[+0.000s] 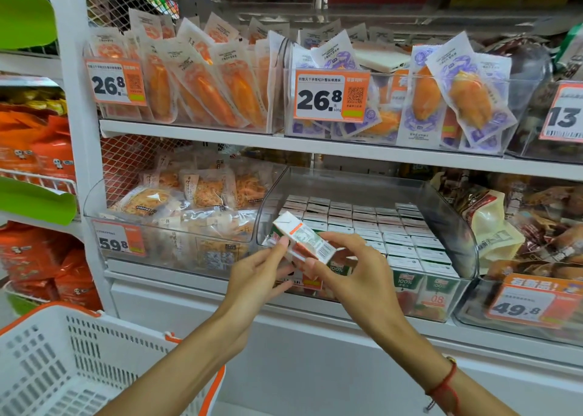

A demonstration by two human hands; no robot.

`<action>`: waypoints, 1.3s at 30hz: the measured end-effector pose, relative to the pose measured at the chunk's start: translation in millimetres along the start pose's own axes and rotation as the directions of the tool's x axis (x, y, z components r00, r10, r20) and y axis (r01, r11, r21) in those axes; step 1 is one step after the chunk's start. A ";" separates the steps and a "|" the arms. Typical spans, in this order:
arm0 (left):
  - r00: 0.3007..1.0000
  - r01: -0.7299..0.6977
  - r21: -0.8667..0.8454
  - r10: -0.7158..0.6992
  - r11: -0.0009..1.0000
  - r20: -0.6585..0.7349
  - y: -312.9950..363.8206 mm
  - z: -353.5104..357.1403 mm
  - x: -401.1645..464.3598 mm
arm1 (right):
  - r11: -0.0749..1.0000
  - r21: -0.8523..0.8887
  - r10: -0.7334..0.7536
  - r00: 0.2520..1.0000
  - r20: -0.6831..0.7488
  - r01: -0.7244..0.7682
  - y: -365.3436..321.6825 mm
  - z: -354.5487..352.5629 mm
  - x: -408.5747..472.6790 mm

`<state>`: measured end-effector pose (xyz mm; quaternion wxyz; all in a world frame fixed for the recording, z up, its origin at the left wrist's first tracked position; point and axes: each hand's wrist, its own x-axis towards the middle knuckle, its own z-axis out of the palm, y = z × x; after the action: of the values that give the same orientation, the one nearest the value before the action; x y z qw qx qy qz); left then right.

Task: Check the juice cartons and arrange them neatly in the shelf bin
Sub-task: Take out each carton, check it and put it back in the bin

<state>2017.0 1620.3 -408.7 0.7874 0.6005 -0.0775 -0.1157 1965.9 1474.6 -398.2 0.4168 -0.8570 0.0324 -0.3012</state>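
Both forearms reach forward and upward, the hands close together. The left hand and right hand have fingers curled, apparently pinching; a red cord circles the right wrist.

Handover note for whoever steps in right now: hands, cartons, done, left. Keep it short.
Left hand: pinches the near-left end of one juice carton.
Right hand: grips the same carton from the right side; it is held tilted, barcode side up, in front of the bin.
Clear shelf bin, lower shelf, middle: the cartons in the bin stand upright in tidy rows, with a gap at the front left behind the held carton.
Done: most cartons are arranged.
Left: finish checking the held carton, then probably stand it in that gap, aligned with the rows.
White basket at lower left: contents not visible.
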 end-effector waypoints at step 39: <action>0.758 -0.620 0.580 0.594 0.529 0.268 6.1 -13.5 0.2 | 0.831 0.544 -0.059 0.955 0.292 -0.115 -1.8 -23.0 4.4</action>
<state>2021.4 1634.3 -406.4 0.5231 0.7631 -0.3302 0.1873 1956.6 1458.4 -383.9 0.6519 -0.7336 -0.1067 -0.1593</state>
